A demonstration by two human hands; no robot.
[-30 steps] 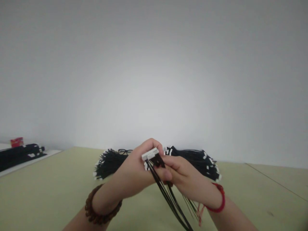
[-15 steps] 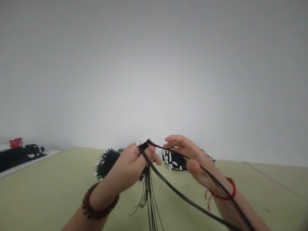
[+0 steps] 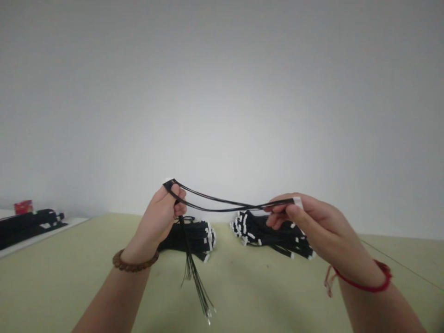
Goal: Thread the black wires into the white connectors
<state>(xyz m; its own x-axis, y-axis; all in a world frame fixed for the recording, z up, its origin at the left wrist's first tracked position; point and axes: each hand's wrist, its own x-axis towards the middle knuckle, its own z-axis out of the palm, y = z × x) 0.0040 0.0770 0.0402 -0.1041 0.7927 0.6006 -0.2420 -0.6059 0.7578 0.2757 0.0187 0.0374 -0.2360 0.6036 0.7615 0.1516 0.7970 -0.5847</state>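
Sagging at six o'clock in the view are black wires [image 3: 255, 207]. At eight, the left hand [image 3: 160, 213] squeezes one end in its fingers; at four, the right hand [image 3: 324, 224] pinches the other, by a white plug [image 3: 298, 201].

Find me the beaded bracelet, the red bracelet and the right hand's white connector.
Beaded bracelet [image 3: 136, 267]: head view, front beads.
Red bracelet [image 3: 373, 289]: head view, lower band.
White connector [image 3: 297, 201]: head view, visible face.

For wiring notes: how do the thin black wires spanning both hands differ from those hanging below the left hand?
Pose: the spanning wires sag slightly; the hanging wires drop downward.
Ends: the spanning wires meet a small white end piece at the right hand; the hanging wires fan into separate tips.
Both: thin, black.
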